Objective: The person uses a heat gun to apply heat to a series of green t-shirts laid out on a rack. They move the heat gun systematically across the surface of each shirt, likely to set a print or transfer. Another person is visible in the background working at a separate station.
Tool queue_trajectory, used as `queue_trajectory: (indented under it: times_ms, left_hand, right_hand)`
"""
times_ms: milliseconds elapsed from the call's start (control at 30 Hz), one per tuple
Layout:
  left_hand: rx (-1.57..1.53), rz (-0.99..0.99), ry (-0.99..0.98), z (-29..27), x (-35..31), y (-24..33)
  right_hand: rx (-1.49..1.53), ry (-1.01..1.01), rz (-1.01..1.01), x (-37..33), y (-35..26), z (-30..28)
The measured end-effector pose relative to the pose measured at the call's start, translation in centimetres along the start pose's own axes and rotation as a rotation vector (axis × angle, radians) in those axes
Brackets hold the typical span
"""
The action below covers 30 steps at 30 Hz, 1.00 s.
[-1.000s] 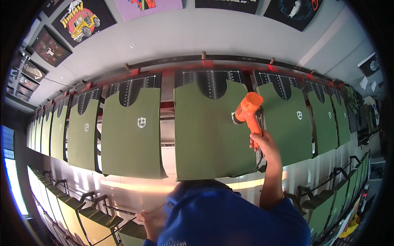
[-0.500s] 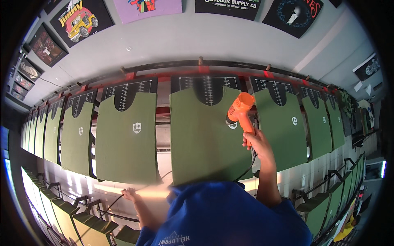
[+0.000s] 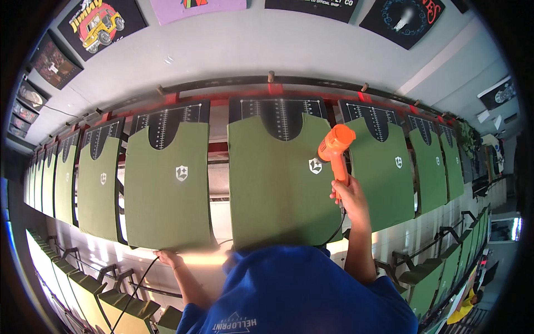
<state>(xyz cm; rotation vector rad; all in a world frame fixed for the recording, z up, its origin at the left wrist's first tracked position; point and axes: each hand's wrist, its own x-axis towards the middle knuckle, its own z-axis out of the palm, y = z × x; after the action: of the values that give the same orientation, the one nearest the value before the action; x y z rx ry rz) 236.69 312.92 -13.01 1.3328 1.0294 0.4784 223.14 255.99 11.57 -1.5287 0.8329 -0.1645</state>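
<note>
My right hand [image 3: 351, 199] is wrapped round the handle of an orange heat gun [image 3: 336, 143]. Its dark nozzle points left and down, close to a white shield print [image 3: 315, 166] on the green shirt panel [image 3: 267, 189] before me. That panel lies flat over a black board with white ruler marks [image 3: 281, 119]. Lower left, my left hand [image 3: 168, 258] is closed on a black cable [image 3: 135, 290], just below the bottom edge of the neighbouring green shirt panel [image 3: 164, 209].
More green panels on boards run in a row to both sides, along a red and black rail [image 3: 222, 83]. Behind me stands a second row of boards [image 3: 428, 273] on black brackets. Printed sheets [image 3: 103, 25] lie beyond the rail. Someone in yellow [image 3: 466, 307] is at the far right.
The heat gun has shifted slightly right, so the shield print now shows whole. My left hand has moved left and a little up with the cable.
</note>
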Motion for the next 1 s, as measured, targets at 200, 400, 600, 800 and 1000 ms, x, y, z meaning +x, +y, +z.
queue_trajectory:
  times_ms: [200,400,600,800,1000]
  left_hand:
    - [0.251,0.211,-0.014,1.2,0.3,-2.0]
    - [0.435,0.541,-0.001,-1.7,9.9,-10.6]
    - [0.474,0.528,0.006,-1.8,11.2,-11.9]
    - [0.348,0.432,0.005,-1.4,10.5,-10.8]
    - [0.463,0.56,-0.005,-1.5,9.6,-9.7]
  right_hand:
    - [0.049,0.006,0.036,0.1,0.4,-0.7]
    - [0.064,-0.029,0.079,-0.5,0.2,-1.0]
    - [0.005,-0.048,0.033,-1.6,0.0,-0.5]
    - [-0.067,-0.007,0.027,-2.0,0.0,0.6]
    - [-0.088,-0.057,0.043,-2.4,-0.1,0.2]
